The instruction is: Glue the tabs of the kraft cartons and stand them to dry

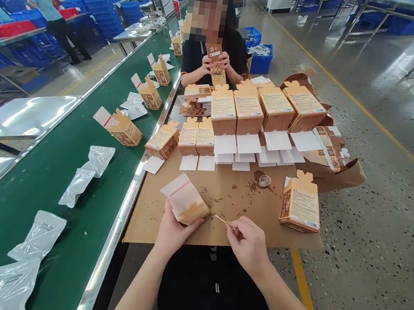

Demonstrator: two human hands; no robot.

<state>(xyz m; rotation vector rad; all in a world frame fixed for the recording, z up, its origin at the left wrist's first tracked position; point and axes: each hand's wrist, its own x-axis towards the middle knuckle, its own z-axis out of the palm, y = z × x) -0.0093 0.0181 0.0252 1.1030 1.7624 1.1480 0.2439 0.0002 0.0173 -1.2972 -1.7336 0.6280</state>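
Note:
My left hand point(175, 230) is closed around a small cardboard box point(188, 199), tilted, with its white flap pointing up and left. Between the fingertips of my right hand point(246, 241) is a thin pale cotton swab point(221, 219), its tip pointing at the box's lower right corner, a little apart from it. Beyond my right hand a small clear dish point(264, 181) stands on the brown cardboard sheet point(165, 234), among dark wet spots. One printed box point(301, 203) stands upright to the right of that dish.
Rows of printed boxes point(250, 108) with white flaps line the table's far side. On the left runs a green conveyor belt point(76, 231) carrying silver pouches point(38, 236) and open boxes point(122, 127). Across the table a co-worker's hands point(225, 61) hold another box. Blue crates point(262, 60) stand behind.

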